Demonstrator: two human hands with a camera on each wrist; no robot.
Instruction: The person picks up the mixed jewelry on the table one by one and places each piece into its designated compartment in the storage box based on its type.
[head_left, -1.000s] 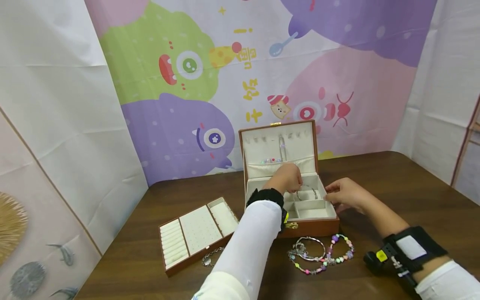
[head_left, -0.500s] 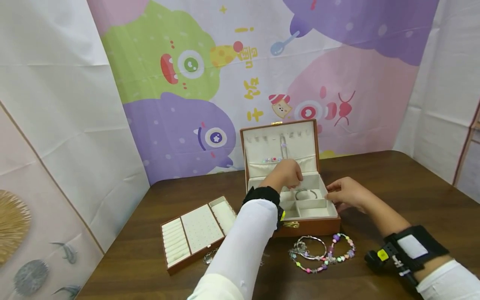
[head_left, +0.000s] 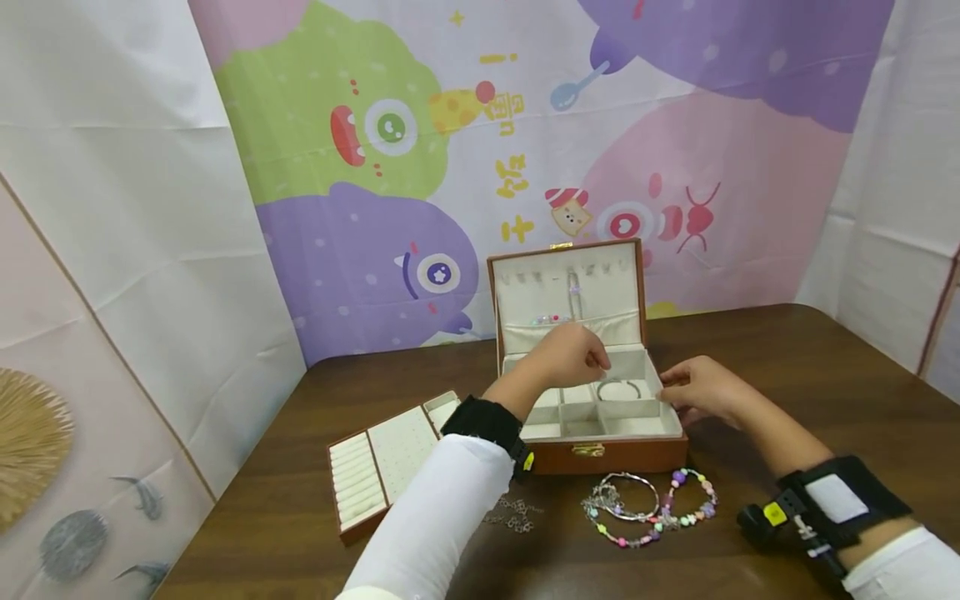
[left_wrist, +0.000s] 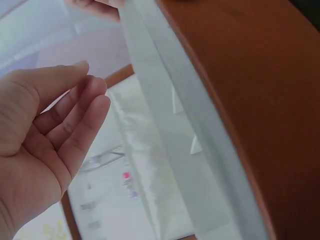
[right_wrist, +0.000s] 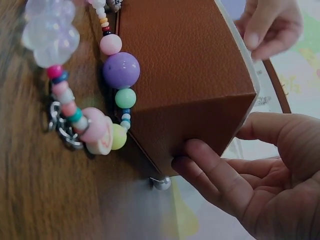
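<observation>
- While the box point(head_left: 600, 417) stands open on the table point(head_left: 787, 367), a bangle point(head_left: 619, 388) lies in its back right compartment.
- Left hand point(head_left: 573, 357) hovers above it, fingers relaxed, holding nothing.
- Right hand point(head_left: 701, 390) touches the box's right side with straight fingers.
- Bracelets point(head_left: 648, 504) lie before the box; a tray point(head_left: 390, 467) sits left.

A dark wooden worktop point(head_left: 787, 367) stands before me. Behind the worktop hangs a cartoon-monster backdrop point(head_left: 465, 150); white creased sheets point(head_left: 112, 208) flank the backdrop on both sides, evenly lit.
</observation>
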